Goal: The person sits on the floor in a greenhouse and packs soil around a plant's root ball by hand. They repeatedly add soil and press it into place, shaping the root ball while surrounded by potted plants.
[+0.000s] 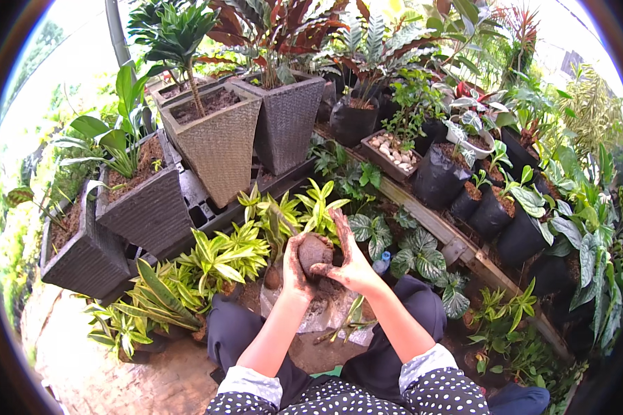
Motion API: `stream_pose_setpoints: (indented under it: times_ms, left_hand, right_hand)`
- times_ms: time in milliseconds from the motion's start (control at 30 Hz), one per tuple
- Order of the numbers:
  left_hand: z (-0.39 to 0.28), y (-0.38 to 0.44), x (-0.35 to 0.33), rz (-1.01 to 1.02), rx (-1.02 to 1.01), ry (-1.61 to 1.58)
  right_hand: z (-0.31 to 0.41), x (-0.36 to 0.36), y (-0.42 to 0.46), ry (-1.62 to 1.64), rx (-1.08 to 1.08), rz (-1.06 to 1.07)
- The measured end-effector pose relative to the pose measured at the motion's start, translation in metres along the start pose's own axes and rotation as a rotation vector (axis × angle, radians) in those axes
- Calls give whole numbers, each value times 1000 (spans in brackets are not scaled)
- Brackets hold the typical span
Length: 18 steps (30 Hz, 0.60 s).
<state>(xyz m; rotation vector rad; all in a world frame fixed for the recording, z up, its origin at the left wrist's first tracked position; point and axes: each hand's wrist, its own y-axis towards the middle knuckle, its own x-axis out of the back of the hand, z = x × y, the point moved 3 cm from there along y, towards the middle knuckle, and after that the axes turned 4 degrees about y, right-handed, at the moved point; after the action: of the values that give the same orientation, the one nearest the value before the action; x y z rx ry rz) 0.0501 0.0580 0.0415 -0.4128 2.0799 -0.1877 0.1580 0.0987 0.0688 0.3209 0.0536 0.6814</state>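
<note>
A rounded lump of dark soil [314, 253] rests in my left hand [294, 270], which cups it from the left and below. My right hand [354, 270] is spread beside it, its fingers raised and apart; the thumb overlaps the lump's lower right side, and I cannot tell how firmly it touches. Soil coats both hands. Beneath them, between my knees, lies a pale plastic sheet or sack [311, 322] with loose soil [329, 293] on it. A leafy cutting [352, 317] lies at its right edge.
Yellow-green leafy plants [228, 254] and a snake plant [161, 295] crowd the left. Tall textured planters [218, 145] stand behind. To the right, a rail [446, 233] borders several black grow bags [441, 176]. A pebble-filled tray [392, 153] and a small bottle [381, 263] are also there.
</note>
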Motion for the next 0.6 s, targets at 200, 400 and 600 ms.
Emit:
stream_pose_setpoints:
  times_ms: [200,400,600]
  left_hand:
    - [-4,2,9,66,70,-85]
    - [-2,-3,12,33,158,-163]
    - [-8,-10,15,92,178,-145]
  right_hand:
    - [5,-6,3,192,27,82]
    - [5,-11,-1,-233,36,45]
    - [9,-15,-4,-228,9,19]
